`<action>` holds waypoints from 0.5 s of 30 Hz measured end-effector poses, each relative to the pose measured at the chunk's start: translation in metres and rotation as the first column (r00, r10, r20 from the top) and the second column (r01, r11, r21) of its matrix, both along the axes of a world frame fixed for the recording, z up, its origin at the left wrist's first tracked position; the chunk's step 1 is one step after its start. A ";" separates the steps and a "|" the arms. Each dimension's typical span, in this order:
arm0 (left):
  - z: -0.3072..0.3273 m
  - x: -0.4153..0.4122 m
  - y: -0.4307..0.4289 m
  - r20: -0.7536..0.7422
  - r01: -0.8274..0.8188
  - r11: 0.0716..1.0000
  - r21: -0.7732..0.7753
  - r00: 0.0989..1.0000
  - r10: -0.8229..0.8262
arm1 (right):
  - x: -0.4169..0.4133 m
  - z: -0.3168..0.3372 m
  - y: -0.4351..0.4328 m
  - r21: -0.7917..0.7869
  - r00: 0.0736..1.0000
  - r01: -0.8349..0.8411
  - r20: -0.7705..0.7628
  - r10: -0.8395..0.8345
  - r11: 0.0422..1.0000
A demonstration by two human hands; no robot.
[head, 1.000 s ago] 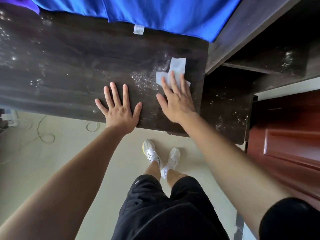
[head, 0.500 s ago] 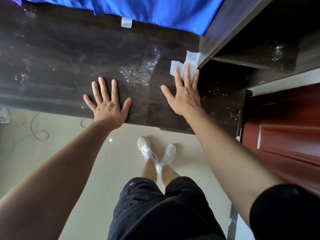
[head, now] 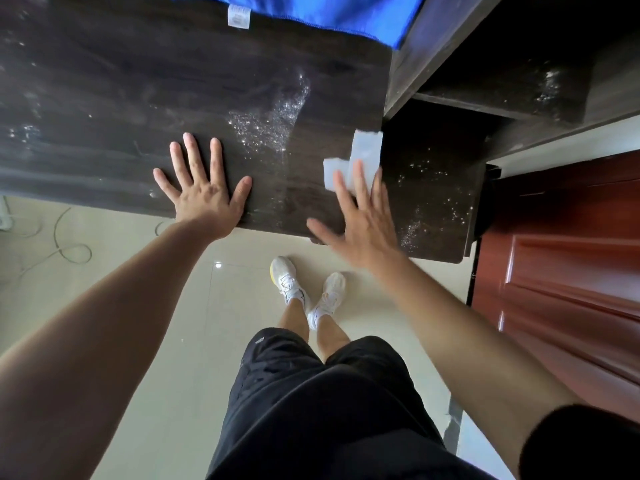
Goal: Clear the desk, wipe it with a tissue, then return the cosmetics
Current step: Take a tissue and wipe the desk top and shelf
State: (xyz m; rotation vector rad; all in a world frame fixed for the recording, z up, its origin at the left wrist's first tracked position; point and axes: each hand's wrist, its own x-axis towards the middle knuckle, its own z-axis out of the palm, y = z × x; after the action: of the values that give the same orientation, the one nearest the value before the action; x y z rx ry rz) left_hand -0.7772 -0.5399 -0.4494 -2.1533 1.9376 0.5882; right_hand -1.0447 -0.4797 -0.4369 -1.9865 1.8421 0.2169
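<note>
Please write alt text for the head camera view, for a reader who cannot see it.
The right hand presses a white tissue flat onto a dark wooden desk, while the left hand rests flat beside it. Wet droplets glisten between them.

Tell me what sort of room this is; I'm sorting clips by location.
Probably a bedroom or dorm room at home: a dark wooden desk with a built-in shelf unit, blue fabric hanging over its back edge, a reddish wooden door and a tiled floor.

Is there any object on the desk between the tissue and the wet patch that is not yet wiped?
Nothing visible. The right hand presses the tissue flat near the desk's right edge. The wet patch lies just to its left, with only bare desk between. The left hand rests flat farther left, outside that path.
</note>
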 end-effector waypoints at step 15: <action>-0.003 -0.002 0.001 0.008 -0.011 1.000 -0.013 1.000 0.011 | 0.037 0.004 -0.030 -0.053 0.946 -0.310 0.082 0.314 0.949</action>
State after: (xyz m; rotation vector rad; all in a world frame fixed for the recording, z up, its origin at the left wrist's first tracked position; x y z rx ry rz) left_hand -0.7794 -0.5392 -0.4526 -2.1720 1.9313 0.5698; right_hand -1.0074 -0.5097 -0.4324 -2.2717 1.4805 0.1816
